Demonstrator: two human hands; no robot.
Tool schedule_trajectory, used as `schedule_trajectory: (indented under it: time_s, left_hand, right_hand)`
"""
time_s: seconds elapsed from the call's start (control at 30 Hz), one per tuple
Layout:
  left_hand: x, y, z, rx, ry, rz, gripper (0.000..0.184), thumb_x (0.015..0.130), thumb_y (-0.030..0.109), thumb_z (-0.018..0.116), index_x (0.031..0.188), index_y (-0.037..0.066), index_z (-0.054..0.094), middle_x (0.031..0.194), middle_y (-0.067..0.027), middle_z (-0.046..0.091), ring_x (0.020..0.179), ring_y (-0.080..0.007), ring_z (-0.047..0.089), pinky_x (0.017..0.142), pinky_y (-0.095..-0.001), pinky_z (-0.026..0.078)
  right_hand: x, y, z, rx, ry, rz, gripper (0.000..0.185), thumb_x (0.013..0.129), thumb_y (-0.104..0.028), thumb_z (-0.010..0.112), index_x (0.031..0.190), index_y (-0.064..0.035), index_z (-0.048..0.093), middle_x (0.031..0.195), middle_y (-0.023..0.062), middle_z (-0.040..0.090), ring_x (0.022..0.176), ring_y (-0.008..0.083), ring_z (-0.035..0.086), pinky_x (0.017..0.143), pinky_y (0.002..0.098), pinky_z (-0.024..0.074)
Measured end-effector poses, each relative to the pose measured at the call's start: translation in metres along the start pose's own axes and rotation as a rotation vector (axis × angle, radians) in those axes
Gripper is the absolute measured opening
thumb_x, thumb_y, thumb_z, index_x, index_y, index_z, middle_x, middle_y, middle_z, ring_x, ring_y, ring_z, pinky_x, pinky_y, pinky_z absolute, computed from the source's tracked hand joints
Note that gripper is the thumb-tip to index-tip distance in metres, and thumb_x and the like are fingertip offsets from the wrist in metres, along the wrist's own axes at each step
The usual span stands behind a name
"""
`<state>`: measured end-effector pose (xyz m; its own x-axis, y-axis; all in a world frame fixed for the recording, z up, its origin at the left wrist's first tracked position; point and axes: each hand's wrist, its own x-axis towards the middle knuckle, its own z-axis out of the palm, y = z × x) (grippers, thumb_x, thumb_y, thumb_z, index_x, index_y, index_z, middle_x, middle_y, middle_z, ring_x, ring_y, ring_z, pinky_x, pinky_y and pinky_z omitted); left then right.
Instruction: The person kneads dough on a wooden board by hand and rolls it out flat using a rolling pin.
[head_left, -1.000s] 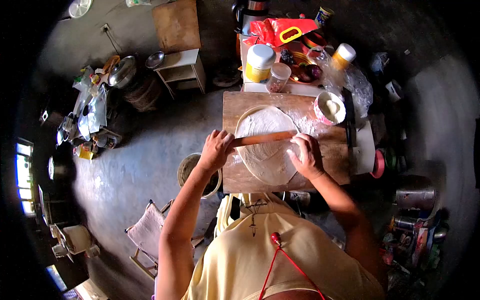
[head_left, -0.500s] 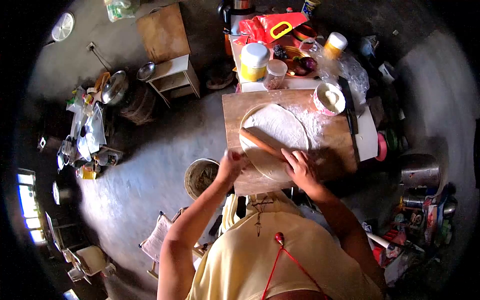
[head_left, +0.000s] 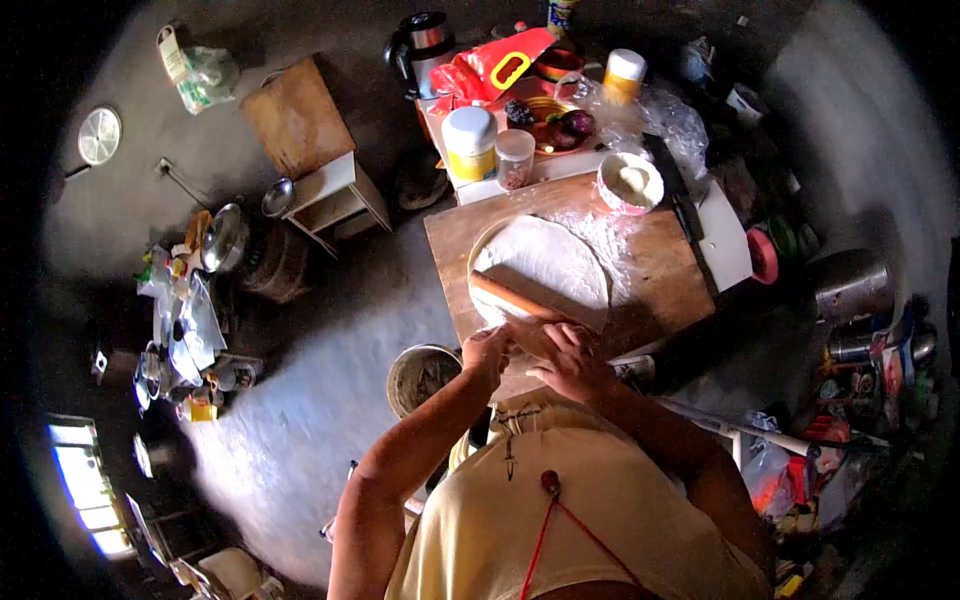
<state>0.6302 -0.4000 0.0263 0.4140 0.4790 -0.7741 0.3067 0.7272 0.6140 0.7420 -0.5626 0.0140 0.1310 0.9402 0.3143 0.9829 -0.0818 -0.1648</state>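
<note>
A thin round sheet of dough (head_left: 550,250) lies on a floured wooden board (head_left: 660,275). Across its near part rests a wooden rolling pin (head_left: 505,293), slanting from upper left to lower right. My left hand (head_left: 485,355) is closed at the dough's near left edge, its fingertips partly hidden. Close beside it, my right hand (head_left: 575,368) bends its fingers over the near edge by the pin's lower end, thumb pointing left. Shadow covers the dough between both hands. A patterned bowl (head_left: 630,184) with white contents stands at the board's far right.
Jars (head_left: 469,145), a red bag (head_left: 490,68) and a plate of vegetables (head_left: 575,128) crowd the table beyond the board. A long dark knife (head_left: 685,215) lies along its right side. Below left, a bucket (head_left: 424,380) stands on the floor.
My left hand has come right and in to the dough's near edge. My right hand has drawn back toward me from the rolling pin's end. The view has shifted and turned.
</note>
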Motion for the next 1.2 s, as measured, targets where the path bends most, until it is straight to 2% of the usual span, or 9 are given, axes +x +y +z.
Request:
schedule_trajectory:
  time_s: [0.17,0.3,0.37,0.43,0.57,0.6,0.77,0.9,1.2]
  left_hand:
    - [0.023,-0.008,-0.005,0.064,-0.060,0.027,0.020,0.089,0.026,0.067,0.081,0.009,0.064,0.059,0.0000,0.053,0.042,-0.0097,0.042,0.037,-0.0260,0.029]
    - [0.032,-0.002,0.004,0.102,-0.115,0.263,0.018,0.089,0.023,0.067,0.082,0.006,0.064,0.064,-0.0015,0.058,0.048,-0.0105,0.047,0.042,-0.0262,0.035]
    - [0.036,0.009,0.015,0.153,-0.161,0.377,0.018,0.089,0.023,0.067,0.084,0.005,0.064,0.067,-0.0026,0.060,0.051,-0.0114,0.050,0.046,-0.0270,0.039]
    - [0.045,0.014,0.025,0.415,-0.158,0.888,0.019,0.088,0.021,0.067,0.092,0.002,0.066,0.070,-0.0053,0.063,0.059,-0.0166,0.057,0.056,-0.0289,0.046]
    - [0.025,0.043,0.022,1.298,-0.012,1.467,0.032,0.078,0.021,0.073,0.106,0.009,0.065,0.105,-0.0084,0.063,0.099,-0.0279,0.059,0.085,-0.0399,0.046]
    - [0.033,0.039,0.016,1.252,-0.099,1.411,0.033,0.078,0.023,0.073,0.107,0.008,0.066,0.112,-0.0089,0.061,0.110,-0.0343,0.053,0.096,-0.0480,0.039]
    - [0.046,0.042,0.003,1.481,-0.144,1.526,0.036,0.074,0.024,0.075,0.107,0.013,0.068,0.110,-0.0059,0.062,0.106,-0.0280,0.056,0.095,-0.0429,0.039]
    - [0.063,0.048,-0.007,1.438,-0.311,1.502,0.032,0.074,0.022,0.075,0.105,0.014,0.070,0.111,-0.0059,0.064,0.107,-0.0272,0.058,0.095,-0.0422,0.043]
    - [0.063,0.050,-0.014,1.468,-0.421,1.410,0.031,0.076,0.026,0.075,0.103,0.013,0.070,0.115,-0.0099,0.065,0.110,-0.0314,0.058,0.096,-0.0463,0.044]
  right_hand:
    - [0.014,-0.005,0.009,-0.155,0.165,-0.024,0.038,0.081,-0.029,0.071,0.107,-0.0070,0.055,0.102,0.0105,0.061,0.091,0.0297,0.061,0.071,0.0448,0.0499]
    - [0.012,0.005,0.017,-0.099,0.055,0.009,0.038,0.083,-0.026,0.066,0.113,-0.0053,0.057,0.109,0.0154,0.062,0.099,0.0313,0.059,0.087,0.0464,0.0478]
    - [0.038,0.004,-0.030,0.342,-0.280,0.468,0.036,0.089,-0.021,0.059,0.120,-0.0039,0.056,0.109,0.0209,0.061,0.100,0.0330,0.060,0.090,0.0456,0.0463]
    - [0.019,0.027,0.058,0.637,0.176,0.688,0.035,0.092,-0.019,0.055,0.124,-0.0058,0.054,0.105,0.0259,0.061,0.102,0.0406,0.060,0.088,0.0471,0.0462]
    - [0.040,0.046,0.020,0.557,-0.126,0.774,0.035,0.092,-0.013,0.054,0.126,-0.0033,0.052,0.121,0.0295,0.055,0.107,0.0432,0.059,0.089,0.0471,0.0474]
    - [0.039,0.044,0.014,0.435,-0.009,0.611,0.036,0.091,-0.014,0.055,0.125,-0.0026,0.052,0.124,0.0281,0.055,0.106,0.0436,0.059,0.089,0.0471,0.0477]
    - [0.033,0.021,0.001,-0.013,0.181,0.173,0.036,0.088,-0.020,0.058,0.119,-0.0036,0.056,0.122,0.0207,0.057,0.106,0.0373,0.060,0.087,0.0434,0.0496]
    - [0.037,0.012,0.006,-0.080,0.000,0.238,0.026,0.082,-0.023,0.063,0.101,-0.0058,0.058,0.097,0.0120,0.060,0.089,0.0325,0.061,0.076,0.0461,0.0492]
    - [0.036,-0.017,0.012,0.107,0.126,0.364,0.027,0.086,-0.018,0.057,0.109,-0.0036,0.057,0.102,0.0152,0.061,0.098,0.0342,0.059,0.086,0.0464,0.0457]
